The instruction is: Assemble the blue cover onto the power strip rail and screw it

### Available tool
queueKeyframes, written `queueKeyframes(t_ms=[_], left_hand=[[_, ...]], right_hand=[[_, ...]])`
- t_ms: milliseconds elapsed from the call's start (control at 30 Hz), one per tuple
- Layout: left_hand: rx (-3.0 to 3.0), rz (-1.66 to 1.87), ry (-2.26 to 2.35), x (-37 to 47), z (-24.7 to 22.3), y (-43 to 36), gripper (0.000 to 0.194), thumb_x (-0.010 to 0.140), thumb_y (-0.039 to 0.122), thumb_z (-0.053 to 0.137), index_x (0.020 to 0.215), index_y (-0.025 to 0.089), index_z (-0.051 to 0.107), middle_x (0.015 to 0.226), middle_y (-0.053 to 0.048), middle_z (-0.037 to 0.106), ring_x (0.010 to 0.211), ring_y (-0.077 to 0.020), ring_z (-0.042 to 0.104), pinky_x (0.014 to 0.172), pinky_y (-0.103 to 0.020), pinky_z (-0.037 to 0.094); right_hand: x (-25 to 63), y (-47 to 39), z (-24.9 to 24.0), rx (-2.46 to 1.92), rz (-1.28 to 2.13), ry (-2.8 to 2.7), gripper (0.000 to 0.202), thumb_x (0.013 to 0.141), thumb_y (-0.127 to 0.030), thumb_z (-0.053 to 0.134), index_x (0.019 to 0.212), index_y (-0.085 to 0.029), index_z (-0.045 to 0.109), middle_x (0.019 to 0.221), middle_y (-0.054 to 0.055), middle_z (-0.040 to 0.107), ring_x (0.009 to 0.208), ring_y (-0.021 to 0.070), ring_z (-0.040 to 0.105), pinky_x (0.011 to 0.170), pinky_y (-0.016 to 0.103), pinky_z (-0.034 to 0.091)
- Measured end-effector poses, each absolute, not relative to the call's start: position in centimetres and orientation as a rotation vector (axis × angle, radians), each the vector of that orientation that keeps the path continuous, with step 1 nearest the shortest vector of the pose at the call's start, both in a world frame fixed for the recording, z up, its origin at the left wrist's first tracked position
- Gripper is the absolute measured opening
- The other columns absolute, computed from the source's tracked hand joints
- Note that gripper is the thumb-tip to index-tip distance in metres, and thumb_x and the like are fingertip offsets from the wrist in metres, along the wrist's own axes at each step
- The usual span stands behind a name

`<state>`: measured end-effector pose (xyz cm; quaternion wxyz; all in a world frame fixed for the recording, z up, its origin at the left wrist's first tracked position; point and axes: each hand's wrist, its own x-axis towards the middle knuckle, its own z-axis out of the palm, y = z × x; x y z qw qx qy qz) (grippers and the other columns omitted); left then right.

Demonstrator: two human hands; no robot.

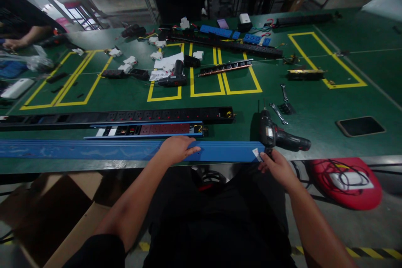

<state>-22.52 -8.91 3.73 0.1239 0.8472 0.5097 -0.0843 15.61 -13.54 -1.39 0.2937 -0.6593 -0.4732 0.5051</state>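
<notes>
A long blue metal profile [119, 150] lies along the front edge of the green table. My left hand [178, 150] rests on its top, fingers lying flat and thumb apart. At the profile's right end my right hand [274, 164] pinches something small beside a white label [256, 154]; what it holds is too small to name. A black power drill [282, 136] lies just behind that end. Behind the profile are a shorter strip with dark red sockets [165, 129] and a long black socket strip [150, 116].
Two wrenches [278, 114] and a phone [360, 126] lie to the right. Farther back are another drill [176, 76], blue socket modules [216, 31] and black strips. People stand across the table. A red stool [373, 188] and a cardboard box [78, 234] are below the front edge.
</notes>
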Motion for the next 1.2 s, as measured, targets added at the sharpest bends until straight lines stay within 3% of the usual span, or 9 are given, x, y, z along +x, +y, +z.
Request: queueKeyframes(t_ms=[300, 700, 900, 1200], left_hand=[[2.578, -0.267, 1.467, -22.8, 3.2, -8.5, 0.060, 0.097, 0.064, 0.029, 0.126, 0.020, 0.059, 0.114, -0.012, 0.070, 0.100, -0.0253, 0.066, 0.083, -0.035, 0.049], [2.513, -0.281, 1.398, -22.9, 3.3, -8.0, 0.066, 0.098, 0.064, 0.020, 0.118, 0.021, 0.065, 0.107, -0.010, 0.073, 0.097, -0.0250, 0.069, 0.081, -0.034, 0.051], [2.506, -0.210, 1.418, -22.5, 3.2, -8.3, 0.056, 0.100, 0.057, 0.027, 0.129, 0.022, 0.060, 0.125, -0.008, 0.068, 0.112, -0.0232, 0.065, 0.092, -0.034, 0.049], [2.558, -0.047, 1.405, -21.0, 3.4, -9.7, 0.042, 0.103, 0.041, 0.031, 0.130, 0.024, 0.057, 0.129, -0.005, 0.065, 0.118, -0.0200, 0.058, 0.099, -0.035, 0.041]], right_hand=[[15.7, -13.2, -1.1, -1.756, 1.340, -1.387, 0.038, 0.087, -0.060, 0.049, 0.087, -0.022, 0.044, 0.053, -0.003, 0.059, 0.047, 0.0137, 0.058, 0.049, 0.027, 0.048], [15.5, -13.3, 0.1, -1.848, 1.453, -1.299, 0.043, 0.081, -0.065, 0.051, 0.087, -0.024, 0.041, 0.043, -0.007, 0.053, 0.037, 0.0146, 0.053, 0.039, 0.025, 0.043], [15.3, -13.2, 0.2, -1.844, 1.455, -1.289, 0.043, 0.080, -0.065, 0.051, 0.087, -0.024, 0.040, 0.043, -0.008, 0.053, 0.036, 0.0148, 0.054, 0.038, 0.025, 0.043], [15.4, -12.8, 0.3, -1.818, 1.499, -1.285, 0.043, 0.078, -0.065, 0.051, 0.085, -0.024, 0.039, 0.041, -0.007, 0.052, 0.034, 0.0149, 0.053, 0.035, 0.023, 0.040]])
